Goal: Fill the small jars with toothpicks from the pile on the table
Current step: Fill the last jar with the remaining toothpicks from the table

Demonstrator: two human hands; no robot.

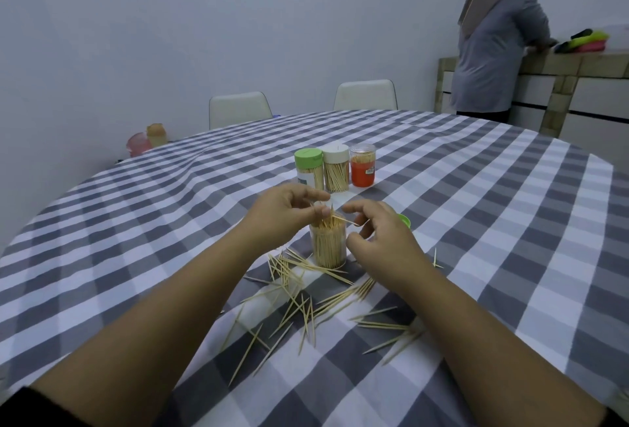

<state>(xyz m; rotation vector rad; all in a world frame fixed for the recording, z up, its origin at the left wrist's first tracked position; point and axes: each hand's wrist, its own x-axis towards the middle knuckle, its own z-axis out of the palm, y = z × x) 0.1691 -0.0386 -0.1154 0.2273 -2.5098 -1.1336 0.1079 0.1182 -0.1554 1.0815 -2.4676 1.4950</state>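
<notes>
A small clear jar (pixel 328 248) stands upright and open at the table's middle, packed with toothpicks. My left hand (pixel 284 213) hovers over its mouth, thumb and fingers pinched on toothpicks sticking out of the top. My right hand (pixel 381 239) is beside the jar on the right, fingers curled, a single toothpick (pixel 347 221) at its fingertips. A loose pile of toothpicks (pixel 306 304) lies scattered on the cloth in front of the jar. A green lid (pixel 405 220) peeks out behind my right hand.
Three capped jars stand further back: green-lidded (pixel 309 167), white-lidded (pixel 336 167), and an orange one (pixel 363 166). The checked tablecloth (pixel 493 222) covers a round table. Two white chairs (pixel 366 94) stand behind it. A person (pixel 497 41) stands at a counter, far right.
</notes>
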